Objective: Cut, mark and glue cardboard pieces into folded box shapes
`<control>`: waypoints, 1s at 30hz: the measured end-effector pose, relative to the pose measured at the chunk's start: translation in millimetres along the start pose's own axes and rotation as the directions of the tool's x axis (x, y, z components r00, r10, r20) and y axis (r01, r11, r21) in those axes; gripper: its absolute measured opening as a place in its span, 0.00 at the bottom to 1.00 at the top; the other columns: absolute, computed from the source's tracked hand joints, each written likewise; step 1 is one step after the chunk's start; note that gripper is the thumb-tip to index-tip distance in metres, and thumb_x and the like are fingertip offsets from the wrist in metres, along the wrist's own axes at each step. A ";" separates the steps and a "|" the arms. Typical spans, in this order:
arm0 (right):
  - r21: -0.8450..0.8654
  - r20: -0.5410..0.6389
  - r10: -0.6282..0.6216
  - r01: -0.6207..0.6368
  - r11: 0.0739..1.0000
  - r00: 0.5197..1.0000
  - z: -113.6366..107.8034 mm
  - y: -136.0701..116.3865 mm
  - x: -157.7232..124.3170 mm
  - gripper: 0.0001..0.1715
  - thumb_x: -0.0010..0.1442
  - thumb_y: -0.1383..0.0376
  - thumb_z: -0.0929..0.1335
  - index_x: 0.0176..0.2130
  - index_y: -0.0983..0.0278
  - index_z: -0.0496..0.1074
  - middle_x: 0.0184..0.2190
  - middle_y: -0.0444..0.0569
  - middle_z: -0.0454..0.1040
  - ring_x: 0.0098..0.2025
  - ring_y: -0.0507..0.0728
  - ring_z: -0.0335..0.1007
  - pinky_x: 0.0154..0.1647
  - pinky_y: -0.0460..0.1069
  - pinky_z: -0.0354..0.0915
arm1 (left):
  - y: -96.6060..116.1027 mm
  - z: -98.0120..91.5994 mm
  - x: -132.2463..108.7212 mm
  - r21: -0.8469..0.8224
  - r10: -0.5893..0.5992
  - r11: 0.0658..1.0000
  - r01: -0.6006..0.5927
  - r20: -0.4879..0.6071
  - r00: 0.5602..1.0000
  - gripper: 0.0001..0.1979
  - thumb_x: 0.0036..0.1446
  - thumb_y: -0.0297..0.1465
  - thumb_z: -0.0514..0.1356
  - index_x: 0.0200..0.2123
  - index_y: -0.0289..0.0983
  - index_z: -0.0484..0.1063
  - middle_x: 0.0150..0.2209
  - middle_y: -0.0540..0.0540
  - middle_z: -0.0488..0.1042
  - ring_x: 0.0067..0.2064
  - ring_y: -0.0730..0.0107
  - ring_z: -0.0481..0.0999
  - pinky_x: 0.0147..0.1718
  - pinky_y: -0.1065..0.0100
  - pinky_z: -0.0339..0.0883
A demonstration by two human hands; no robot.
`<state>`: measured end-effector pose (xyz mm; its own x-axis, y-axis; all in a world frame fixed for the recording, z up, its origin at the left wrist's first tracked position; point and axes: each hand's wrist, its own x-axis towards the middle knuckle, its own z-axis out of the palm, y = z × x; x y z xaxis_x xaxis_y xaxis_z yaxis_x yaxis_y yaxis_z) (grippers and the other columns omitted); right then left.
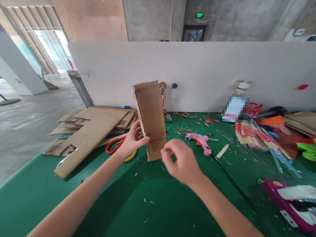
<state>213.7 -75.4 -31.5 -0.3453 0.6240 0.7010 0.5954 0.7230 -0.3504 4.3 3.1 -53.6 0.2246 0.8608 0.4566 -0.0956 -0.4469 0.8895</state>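
Note:
My left hand (133,141) grips the left edge of a folded cardboard piece (151,112), its thumb lying on the near face. The piece is held up off the table, tall and slightly tilted, with a crease near its lower end. At its lower right edge is my right hand (181,160), fingers curled with thumb and forefinger pinched together. Whether that pinch holds the cardboard's edge or something tiny is hard to make out. Behind my left hand lie scissors (115,144) with red and yellow handles. A pink glue gun (201,141) rests right of the cardboard.
Cardboard sheets (92,128) are stacked at the left on the green table (151,219). A white glue stick (222,151), bundled chopsticks (247,135) and a purple device (290,203) lie to the right. A black cord (232,181) crosses the table. Behind stands a white partition (204,71).

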 end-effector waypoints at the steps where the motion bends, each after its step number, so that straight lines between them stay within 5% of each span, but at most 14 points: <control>1: -0.049 -0.019 0.079 -0.080 0.996 0.997 -2.9 12.7 -0.3 0.09 0.61 0.66 0.63 0.38 0.67 0.71 0.35 0.51 0.74 0.37 0.56 0.68 0.37 0.51 0.65 | -3.8 6.9 -1.7 0.015 -0.016 1.000 0.016 0.007 1.000 0.35 0.48 0.39 0.67 0.57 0.42 0.57 0.61 0.40 0.59 0.61 0.53 0.61 0.54 0.56 0.63; 6: -0.130 0.380 -0.026 0.081 0.988 0.925 13.3 49.4 -11.2 0.12 0.60 0.64 0.67 0.45 0.63 0.73 0.44 0.49 0.74 0.48 0.60 0.65 0.50 0.55 0.64 | -16.4 24.6 -5.1 0.093 -0.054 0.994 0.051 0.036 0.998 0.39 0.46 0.39 0.69 0.57 0.41 0.54 0.61 0.37 0.55 0.60 0.51 0.60 0.56 0.52 0.60; 9: -0.141 0.473 -0.013 0.090 0.986 0.881 27.3 55.4 -16.5 0.12 0.62 0.67 0.65 0.45 0.61 0.75 0.45 0.49 0.75 0.50 0.59 0.66 0.53 0.55 0.64 | -19.3 21.6 -3.9 0.095 -0.060 0.994 0.053 0.075 0.995 0.39 0.46 0.38 0.69 0.58 0.41 0.55 0.60 0.37 0.58 0.60 0.51 0.61 0.57 0.50 0.59; 17: -0.143 0.478 0.054 0.017 0.990 0.877 31.2 57.8 -17.4 0.14 0.65 0.66 0.63 0.45 0.60 0.76 0.46 0.48 0.75 0.51 0.58 0.66 0.52 0.54 0.66 | -17.7 13.1 -4.3 0.055 -0.053 0.997 0.045 0.157 0.986 0.38 0.45 0.38 0.69 0.57 0.39 0.58 0.59 0.36 0.60 0.61 0.47 0.60 0.56 0.49 0.60; 30: -0.119 0.455 0.091 -0.041 0.992 0.886 32.3 54.1 -17.7 0.14 0.64 0.67 0.63 0.45 0.58 0.77 0.47 0.47 0.75 0.51 0.59 0.66 0.52 0.56 0.66 | -25.3 16.1 -11.7 0.063 -0.059 0.997 0.052 0.116 0.992 0.39 0.46 0.38 0.69 0.59 0.38 0.57 0.60 0.36 0.60 0.61 0.48 0.61 0.57 0.51 0.59</control>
<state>228.6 -37.7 -82.9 -0.5815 0.7536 0.3065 0.6911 0.6564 -0.3025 19.7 0.4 -81.7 0.3403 0.8519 0.3981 -0.0225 -0.4159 0.9092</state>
